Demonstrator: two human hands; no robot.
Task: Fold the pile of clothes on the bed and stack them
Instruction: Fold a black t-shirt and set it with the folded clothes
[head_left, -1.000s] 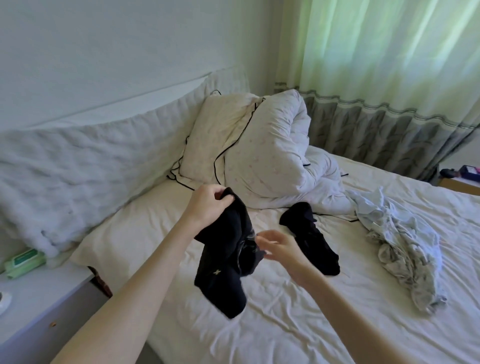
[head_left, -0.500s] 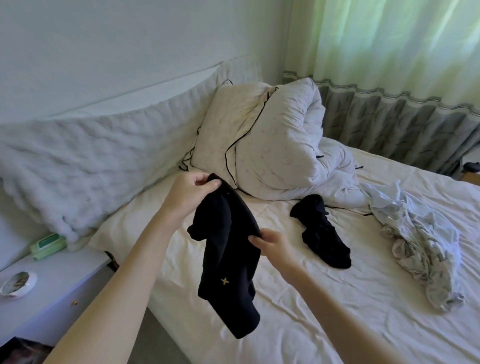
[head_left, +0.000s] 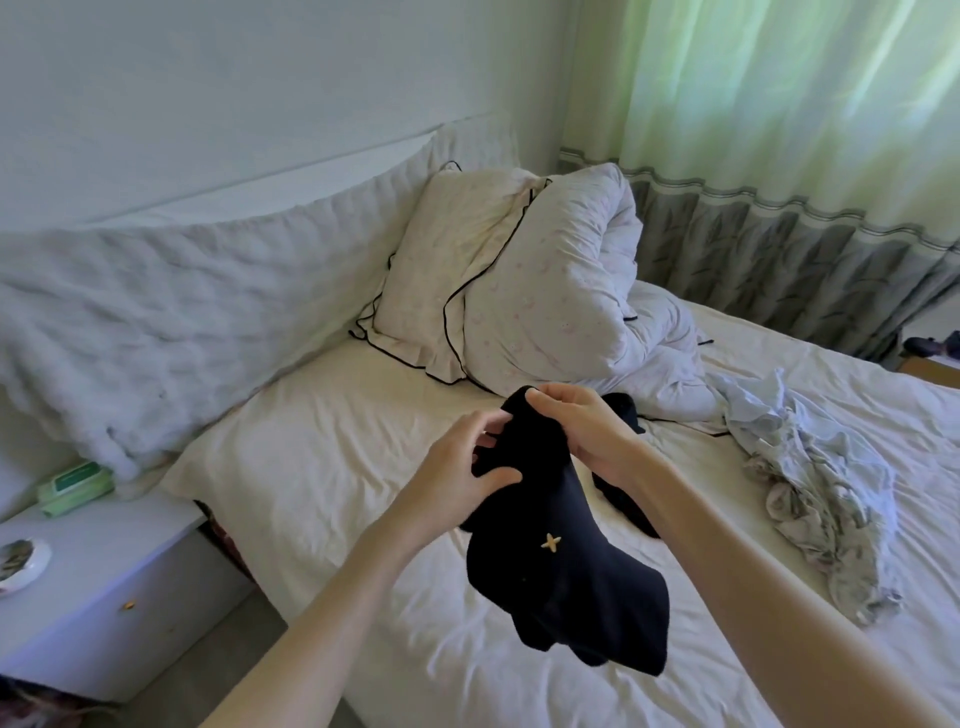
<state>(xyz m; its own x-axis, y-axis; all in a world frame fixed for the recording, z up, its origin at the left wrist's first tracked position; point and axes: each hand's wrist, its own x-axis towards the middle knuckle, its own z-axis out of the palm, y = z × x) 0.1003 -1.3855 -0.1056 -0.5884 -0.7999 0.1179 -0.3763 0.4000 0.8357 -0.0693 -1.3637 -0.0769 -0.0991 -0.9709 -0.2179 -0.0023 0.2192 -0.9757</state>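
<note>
A black garment (head_left: 566, 571) with a small gold star mark hangs above the bed (head_left: 322, 467). My right hand (head_left: 582, 426) grips its top edge, thumb and fingers curled over the cloth. My left hand (head_left: 462, 467) pinches the cloth just below and to the left. A second black garment (head_left: 626, 501) lies crumpled on the sheet behind, mostly hidden by my right arm. A pale blue-grey garment (head_left: 821, 483) lies rumpled on the bed to the right.
A pillow (head_left: 447, 275) and a bunched duvet (head_left: 561, 291) lean at the head of the bed. A white nightstand (head_left: 98, 587) at the left holds a green pack (head_left: 75, 486) and a small dish (head_left: 21, 564). Curtains (head_left: 779, 156) hang behind.
My right hand has risen and taken hold of the garment's top edge. My left hand has shifted lower on the cloth. The view has swung slightly left.
</note>
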